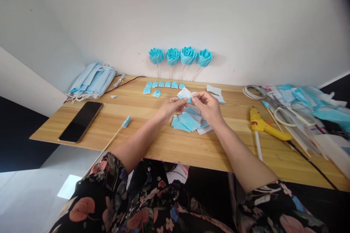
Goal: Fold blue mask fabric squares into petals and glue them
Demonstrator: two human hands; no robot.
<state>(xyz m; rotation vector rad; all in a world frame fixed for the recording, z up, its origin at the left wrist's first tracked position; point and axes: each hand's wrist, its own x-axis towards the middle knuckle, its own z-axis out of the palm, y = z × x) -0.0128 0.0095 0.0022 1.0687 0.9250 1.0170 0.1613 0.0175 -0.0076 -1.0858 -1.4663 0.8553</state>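
Between both hands is a small blue-and-white piece of face-mask fabric [184, 93], partly folded over. My left hand [171, 109] pinches its lower left side with thumb and fingers closed. On its right edge my right hand [209, 106] also pinches, fingertips bent over the fabric. Right below the hands lies a loose pile of blue and white fabric pieces [187, 122]. Just behind the hands, several folded blue petals [161, 84] lie in a row, with a folded petal [156, 94] a little in front of them.
Several blue fabric roses [188, 55] on sticks lean against the wall. At left are stacked face masks [93, 78], a phone [81, 121] and a blue-tipped stick [126, 121]. A yellow glue gun [266, 127], scissors [295, 115], tape roll [254, 91] and fabric scraps [314, 102] crowd the right.
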